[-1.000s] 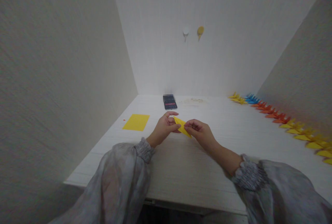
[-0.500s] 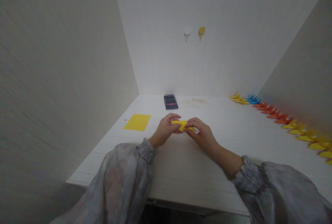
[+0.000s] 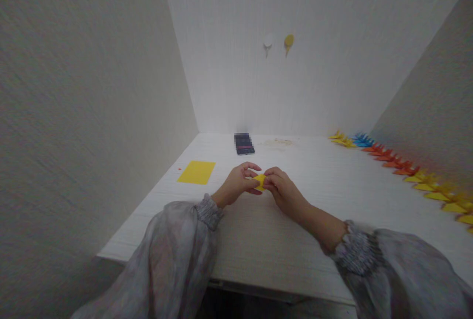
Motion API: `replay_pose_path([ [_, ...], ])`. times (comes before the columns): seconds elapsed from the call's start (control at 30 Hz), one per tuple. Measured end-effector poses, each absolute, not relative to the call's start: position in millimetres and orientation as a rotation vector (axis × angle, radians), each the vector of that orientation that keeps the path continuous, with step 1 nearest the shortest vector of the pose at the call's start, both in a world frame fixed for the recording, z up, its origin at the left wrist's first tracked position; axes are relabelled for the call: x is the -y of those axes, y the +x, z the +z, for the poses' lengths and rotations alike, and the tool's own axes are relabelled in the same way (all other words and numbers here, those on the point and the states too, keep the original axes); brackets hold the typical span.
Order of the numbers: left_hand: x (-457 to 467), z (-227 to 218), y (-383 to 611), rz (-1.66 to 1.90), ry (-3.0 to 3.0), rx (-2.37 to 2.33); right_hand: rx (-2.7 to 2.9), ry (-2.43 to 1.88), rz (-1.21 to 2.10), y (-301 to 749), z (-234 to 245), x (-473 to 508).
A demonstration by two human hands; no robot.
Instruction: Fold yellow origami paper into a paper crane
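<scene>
A small folded piece of yellow paper (image 3: pixel 260 181) is pinched between both my hands just above the white table (image 3: pixel 258 240). My left hand (image 3: pixel 240 183) grips its left side with curled fingers. My right hand (image 3: pixel 283 188) grips its right side, fingers closed against it. Most of the paper is hidden behind my fingers. Both forearms wear loose grey sleeves.
A flat yellow paper sheet (image 3: pixel 196 172) lies to the left. A dark phone (image 3: pixel 244 143) sits at the back. Folded paper figures, yellow (image 3: pixel 432 186), orange (image 3: pixel 388 159) and blue (image 3: pixel 362 139), line the right wall. Two hooks (image 3: pixel 278 43) hang on the back wall.
My hands have drawn closer together, and the yellow paper, earlier a longer slanted strip, now shows only as a small bit between my fingers.
</scene>
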State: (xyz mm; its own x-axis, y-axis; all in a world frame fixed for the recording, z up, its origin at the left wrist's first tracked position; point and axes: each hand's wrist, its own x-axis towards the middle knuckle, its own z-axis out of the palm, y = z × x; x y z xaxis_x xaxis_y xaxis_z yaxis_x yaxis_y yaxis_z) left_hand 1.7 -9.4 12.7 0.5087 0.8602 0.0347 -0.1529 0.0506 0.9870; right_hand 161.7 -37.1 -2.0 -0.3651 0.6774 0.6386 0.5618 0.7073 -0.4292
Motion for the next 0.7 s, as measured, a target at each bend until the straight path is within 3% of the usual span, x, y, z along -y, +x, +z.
replay_pose_path([
  [0.7, 10.9, 16.4, -0.8, 0.801, 1.303, -0.599, 2.085, -0.970, 0.202, 160.6, -3.2, 41.1],
])
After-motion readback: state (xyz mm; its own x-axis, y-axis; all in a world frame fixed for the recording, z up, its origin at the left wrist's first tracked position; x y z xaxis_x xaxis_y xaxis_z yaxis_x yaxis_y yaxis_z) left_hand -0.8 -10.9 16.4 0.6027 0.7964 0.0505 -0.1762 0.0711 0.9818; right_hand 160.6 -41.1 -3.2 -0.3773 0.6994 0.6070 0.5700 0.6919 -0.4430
